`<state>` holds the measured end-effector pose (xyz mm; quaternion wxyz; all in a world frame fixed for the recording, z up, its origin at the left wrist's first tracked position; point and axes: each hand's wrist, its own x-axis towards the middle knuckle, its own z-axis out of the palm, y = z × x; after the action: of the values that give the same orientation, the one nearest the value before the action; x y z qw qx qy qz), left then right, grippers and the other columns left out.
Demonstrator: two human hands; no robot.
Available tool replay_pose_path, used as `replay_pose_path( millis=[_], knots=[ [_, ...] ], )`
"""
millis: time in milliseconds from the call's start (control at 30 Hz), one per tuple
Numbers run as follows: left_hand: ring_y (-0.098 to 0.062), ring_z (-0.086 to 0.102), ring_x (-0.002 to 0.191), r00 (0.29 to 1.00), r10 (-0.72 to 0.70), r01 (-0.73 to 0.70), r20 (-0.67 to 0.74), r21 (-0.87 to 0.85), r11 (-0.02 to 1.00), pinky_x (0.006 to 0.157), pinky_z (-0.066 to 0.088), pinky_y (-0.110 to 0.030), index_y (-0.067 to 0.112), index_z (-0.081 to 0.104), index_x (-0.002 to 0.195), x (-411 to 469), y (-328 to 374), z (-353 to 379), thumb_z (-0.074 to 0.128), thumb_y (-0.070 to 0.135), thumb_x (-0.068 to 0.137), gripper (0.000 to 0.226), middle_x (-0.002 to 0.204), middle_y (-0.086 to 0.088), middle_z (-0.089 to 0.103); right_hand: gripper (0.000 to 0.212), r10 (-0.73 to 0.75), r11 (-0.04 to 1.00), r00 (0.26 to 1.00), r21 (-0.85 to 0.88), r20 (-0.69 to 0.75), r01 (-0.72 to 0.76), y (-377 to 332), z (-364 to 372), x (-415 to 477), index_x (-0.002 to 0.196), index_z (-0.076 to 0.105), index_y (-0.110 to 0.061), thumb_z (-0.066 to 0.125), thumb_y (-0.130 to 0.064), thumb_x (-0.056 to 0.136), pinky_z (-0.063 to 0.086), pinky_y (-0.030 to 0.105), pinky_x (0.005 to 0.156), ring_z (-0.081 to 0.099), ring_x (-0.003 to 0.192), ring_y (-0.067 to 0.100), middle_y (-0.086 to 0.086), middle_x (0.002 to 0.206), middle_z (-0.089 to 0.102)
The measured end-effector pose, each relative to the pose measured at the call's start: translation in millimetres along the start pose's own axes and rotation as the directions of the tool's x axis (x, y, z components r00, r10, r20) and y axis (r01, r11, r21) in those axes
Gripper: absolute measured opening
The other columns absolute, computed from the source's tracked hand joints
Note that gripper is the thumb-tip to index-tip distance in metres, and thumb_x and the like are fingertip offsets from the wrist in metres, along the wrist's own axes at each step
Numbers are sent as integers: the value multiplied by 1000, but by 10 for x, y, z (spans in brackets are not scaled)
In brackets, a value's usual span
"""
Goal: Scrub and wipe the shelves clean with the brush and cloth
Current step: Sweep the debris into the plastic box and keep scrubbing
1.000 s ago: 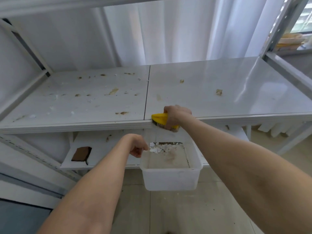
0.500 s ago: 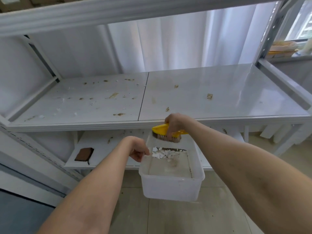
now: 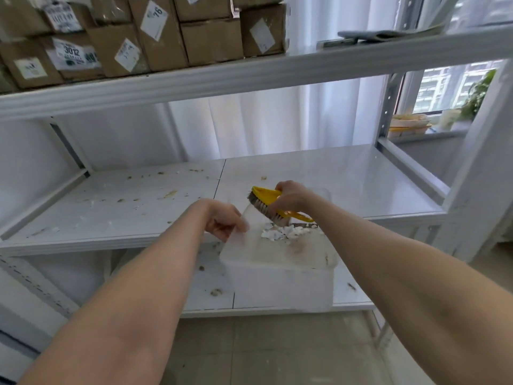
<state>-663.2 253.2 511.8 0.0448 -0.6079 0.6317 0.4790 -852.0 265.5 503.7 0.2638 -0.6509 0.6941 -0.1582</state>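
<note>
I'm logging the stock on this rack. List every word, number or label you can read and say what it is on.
"3012": white label on a cardboard box at the left of the top shelf.
"76": tilted white label on a second box further right.
Other box labels: print too blurred to read.
Yellow brush and plastic tub: no text visible.

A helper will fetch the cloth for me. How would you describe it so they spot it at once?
On the white rack, look at the upper shelf, above the dirty shelf. Right of the brown labelled boxes lies the cloth, towards the window side. It is the only grey, flat, folded thing up there.
</note>
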Motion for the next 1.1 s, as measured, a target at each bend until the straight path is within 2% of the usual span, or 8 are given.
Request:
replay_pose_path(
  millis=[133, 300, 400, 567, 733, 833, 1000, 1100],
  knots=[
    [-20, 62, 72, 983, 98, -108, -157, -57, 992, 71, 58, -31, 1, 56, 117, 82, 304, -139, 54, 8, 93, 25, 110, -17, 66, 56, 35, 997, 983, 67, -180, -23, 23, -233, 37, 120, 51, -22, 72, -36, 69, 53, 35, 77, 60, 91, 24, 3, 104, 59],
    [-20, 51, 54, 937, 105, -167, -333, -164, 972, 43, 53, -23, 1, 52, 90, 401, 481, -257, 50, 1, 92, 3, 72, -11, 50, 50, 68, 998, 973, 33, -221, -62, 93, -347, 321, 117, 49, -19, 70, -38, 75, 48, 33, 73, 56, 91, 24, 4, 103, 58],
    [-20, 48, 50, 912, 97, -192, -399, -207, 959, 37, 48, -20, 2, 48, 77, 696, 505, -388, 49, -2, 91, 14, 66, -9, 47, 46, 94, 996, 965, 30, -245, -89, 137, -347, 620, 113, 49, -17, 66, -41, 78, 46, 33, 71, 56, 92, 26, 6, 103, 58],
    [-22, 47, 52, 881, 67, -198, -468, -238, 951, 35, 45, -18, 3, 46, 74, 1243, 506, -812, 48, -3, 88, 15, 71, -10, 47, 47, 160, 984, 945, 122, -286, -130, 96, -334, 1254, 117, 49, -14, 63, -40, 80, 48, 35, 69, 59, 92, 28, 6, 100, 58],
    [-21, 45, 52, 856, 9, -163, -518, -254, 953, 38, 43, -20, 3, 48, 72, 1716, 469, -1328, 49, -3, 86, 15, 69, -10, 47, 55, 192, 968, 941, 209, -279, -136, -58, -262, 1873, 124, 46, -14, 65, -42, 81, 55, 44, 82, 60, 94, 28, 7, 106, 58],
    [-26, 53, 63, 825, -25, -141, -564, -249, 958, 52, 45, -28, 1, 55, 83, 1968, 434, -1594, 56, 3, 85, 3, 75, -15, 52, 58, 238, 930, 904, 350, -354, -108, -151, -235, 2193, 130, 43, -14, 63, -43, 84, 54, 43, 83, 58, 94, 27, 7, 109, 57],
    [-33, 65, 98, 752, -119, -92, -648, -283, 955, 78, 54, -40, -3, 61, 103, 2251, 305, -1905, 59, 9, 86, 20, 108, -23, 63, 57, 371, 856, 790, 509, -487, -88, -198, -335, 2558, 134, 36, -15, 57, -44, 90, 41, 37, 77, 58, 105, 33, 10, 124, 58],
    [-32, 65, 97, 721, -165, -56, -673, -293, 954, 64, 44, -29, 0, 60, 92, 2363, 219, -2028, 53, 12, 89, 14, 108, -24, 64, 55, 444, 855, 782, 469, -437, -223, -91, -348, 2710, 131, 35, -13, 60, -38, 89, 39, 37, 73, 57, 102, 33, 11, 120, 58]
  ],
)
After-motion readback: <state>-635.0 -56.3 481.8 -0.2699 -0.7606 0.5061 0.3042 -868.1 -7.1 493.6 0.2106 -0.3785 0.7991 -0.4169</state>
